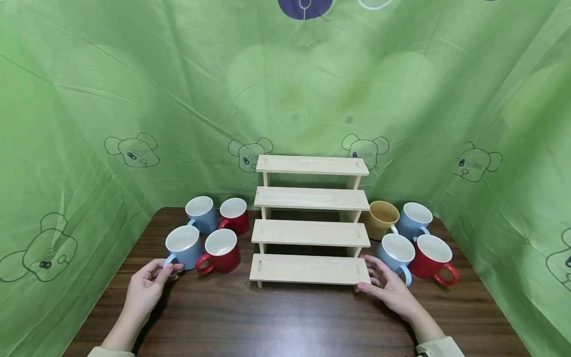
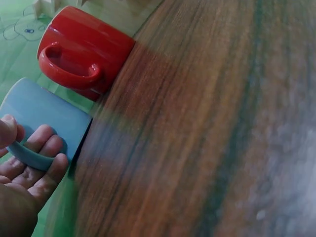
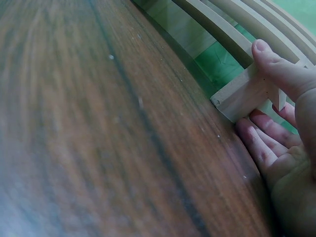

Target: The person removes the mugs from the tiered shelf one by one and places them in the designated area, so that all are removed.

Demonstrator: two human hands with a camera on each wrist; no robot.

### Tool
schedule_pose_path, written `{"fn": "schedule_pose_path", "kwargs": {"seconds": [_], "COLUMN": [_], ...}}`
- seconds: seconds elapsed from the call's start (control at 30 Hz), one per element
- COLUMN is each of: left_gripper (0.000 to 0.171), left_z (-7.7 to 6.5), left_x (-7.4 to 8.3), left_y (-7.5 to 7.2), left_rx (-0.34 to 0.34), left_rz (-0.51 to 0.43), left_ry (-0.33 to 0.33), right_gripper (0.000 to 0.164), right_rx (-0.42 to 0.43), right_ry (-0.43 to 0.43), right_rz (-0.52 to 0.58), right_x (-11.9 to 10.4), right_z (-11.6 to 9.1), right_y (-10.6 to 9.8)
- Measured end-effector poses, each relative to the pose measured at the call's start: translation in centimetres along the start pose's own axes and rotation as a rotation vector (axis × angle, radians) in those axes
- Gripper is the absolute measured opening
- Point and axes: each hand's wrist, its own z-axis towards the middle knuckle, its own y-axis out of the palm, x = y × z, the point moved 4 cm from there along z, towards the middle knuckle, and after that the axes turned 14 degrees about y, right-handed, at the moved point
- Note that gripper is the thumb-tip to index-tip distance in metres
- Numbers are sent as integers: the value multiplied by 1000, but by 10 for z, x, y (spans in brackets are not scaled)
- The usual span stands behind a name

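At the left, my left hand (image 1: 145,286) holds the handle of a light blue mug (image 1: 184,248), which stands upright on the table; its thumb and fingers are around the handle (image 2: 32,157) in the left wrist view. A red mug (image 1: 222,251) stands just right of it. My right hand (image 1: 387,285) grips the right end of the lowest step of a four-tier wooden display stand (image 1: 311,269). In the right wrist view the thumb (image 3: 269,54) lies against the step's front edge, and the other fingers are beside the leg (image 3: 242,94).
Behind the left pair stand another blue mug (image 1: 201,216) and red mug (image 1: 234,216). Right of the stand are a yellow mug (image 1: 381,220), two blue mugs (image 1: 396,251) and a red mug (image 1: 431,255). A green cloth (image 1: 303,89) surrounds the brown wooden table (image 1: 285,322).
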Motion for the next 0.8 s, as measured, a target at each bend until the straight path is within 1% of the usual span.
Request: {"fn": "schedule_pose_path", "kwargs": {"seconds": [0.1, 0.23, 0.53, 0.7, 0.8], "left_gripper": [19, 20, 24, 25, 25], "left_z": [0, 2, 3, 3, 4], "left_x": [-3, -6, -7, -5, -3], "left_y": [0, -2, -3, -4, -4], "left_rx": [-11, -20, -27, -35, -48], "left_rz": [-15, -13, -70, -64, -26], "left_ry": [1, -6, -3, -11, -15], "right_gripper": [71, 71, 72, 72, 73], "right_rx": [0, 4, -5, -9, -11], "right_ry": [0, 1, 3, 36, 65], "right_rz": [4, 0, 6, 10, 18], "right_x": [-1, -1, -2, -3, -5], "right_z": [-1, -1, 0, -1, -3], "right_y": [1, 1, 1, 1, 1]}}
